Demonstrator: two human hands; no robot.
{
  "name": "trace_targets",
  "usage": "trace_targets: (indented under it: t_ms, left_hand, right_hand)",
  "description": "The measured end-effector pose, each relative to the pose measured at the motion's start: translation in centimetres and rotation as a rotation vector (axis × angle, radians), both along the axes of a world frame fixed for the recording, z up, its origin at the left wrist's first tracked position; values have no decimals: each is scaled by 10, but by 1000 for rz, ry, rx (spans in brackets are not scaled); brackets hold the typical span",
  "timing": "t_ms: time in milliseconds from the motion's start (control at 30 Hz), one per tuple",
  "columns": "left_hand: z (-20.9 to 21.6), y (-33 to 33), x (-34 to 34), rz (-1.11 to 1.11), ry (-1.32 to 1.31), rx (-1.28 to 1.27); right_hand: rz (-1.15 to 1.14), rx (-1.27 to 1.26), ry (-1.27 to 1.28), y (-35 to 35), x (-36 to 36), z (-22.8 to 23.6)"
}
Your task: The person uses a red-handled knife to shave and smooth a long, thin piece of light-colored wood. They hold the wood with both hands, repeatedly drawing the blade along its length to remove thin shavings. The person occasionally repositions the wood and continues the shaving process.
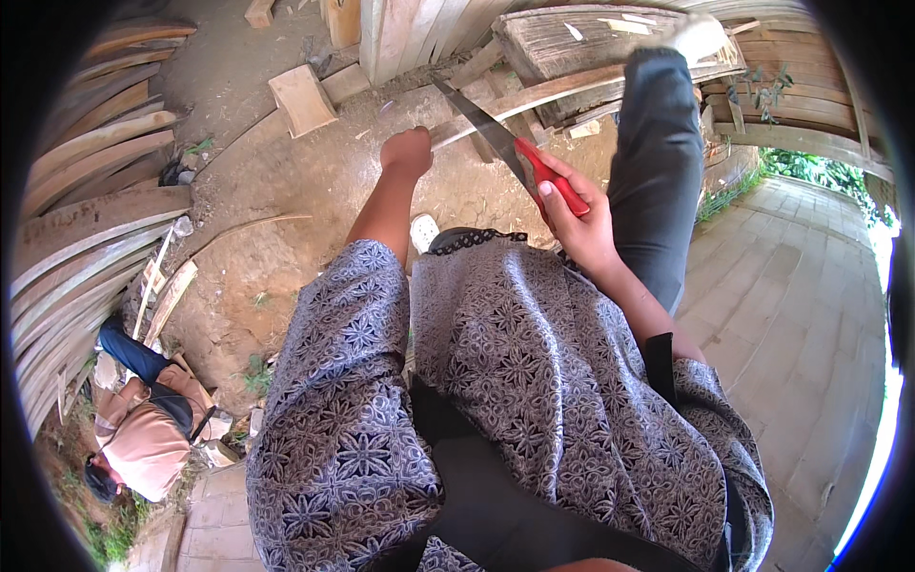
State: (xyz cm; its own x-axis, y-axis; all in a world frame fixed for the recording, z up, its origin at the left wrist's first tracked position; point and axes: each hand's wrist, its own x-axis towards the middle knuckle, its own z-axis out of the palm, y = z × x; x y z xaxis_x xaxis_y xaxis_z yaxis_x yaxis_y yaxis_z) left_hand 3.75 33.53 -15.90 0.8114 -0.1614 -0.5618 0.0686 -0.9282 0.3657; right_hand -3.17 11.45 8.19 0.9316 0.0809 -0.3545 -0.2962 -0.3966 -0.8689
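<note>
My right hand (583,221) is closed round the red handle of a handsaw (481,122). Its long grey blade points away and to the left, crossing over a long, thin wooden strip (538,95); whether the teeth touch the wood cannot be told. At the strip's left end, my left hand (407,151) is in a fist gripping it, close to the blade. The strip runs rightward along a thick, rough timber block (581,43). My right leg is raised there, with the white-shod foot (701,38) on the wood.
A short wooden board (303,101) lies on the dirt ground ahead. Stacked planks (95,229) line the left side, and another person (148,429) bends low at the lower left. Paving (782,305) stretches along the right, below a plank wall (791,86).
</note>
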Motion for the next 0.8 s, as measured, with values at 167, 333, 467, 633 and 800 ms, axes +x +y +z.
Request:
trace_targets:
  t_ms: [167,333,467,633,800]
  left_hand:
    - [24,-3,3,-32,83,2]
    - [23,-8,8,-12,132,12]
    - [22,-17,12,27,161,55]
    - [27,-30,18,56,199,112]
    - [38,-43,38,38,233,130]
  right_hand:
    - [-12,-11,3,1,-9,-13]
    - [19,10,46,-8,-2,-16]
    - [38,19,38,-18,8,-19]
    - [27,-10,59,-34,11,-14]
    - [38,8,76,-56,31,-5]
